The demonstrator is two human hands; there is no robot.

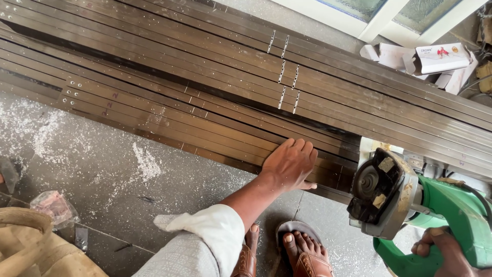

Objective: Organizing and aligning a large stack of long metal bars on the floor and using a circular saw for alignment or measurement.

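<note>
My left hand (290, 164) lies flat, fingers together, on the near edge of a stack of long brown metal profiles (169, 97) laid on the floor. My right hand (447, 252) grips the handle of a green angle grinder (410, 205) at the lower right. The grinder's black guard and disc face the ends of the nearest profiles, just right of my left hand. Several profiles carry slots (283, 72) and small drilled holes (72, 92). My white sleeve is rolled up at the forearm.
Metal shavings (56, 133) cover the grey floor at the left. My sandalled feet (300, 254) stand below the profiles. A tan bag (31, 246) lies at the lower left, small cardboard boxes (435, 59) at the upper right by a white frame (379, 20).
</note>
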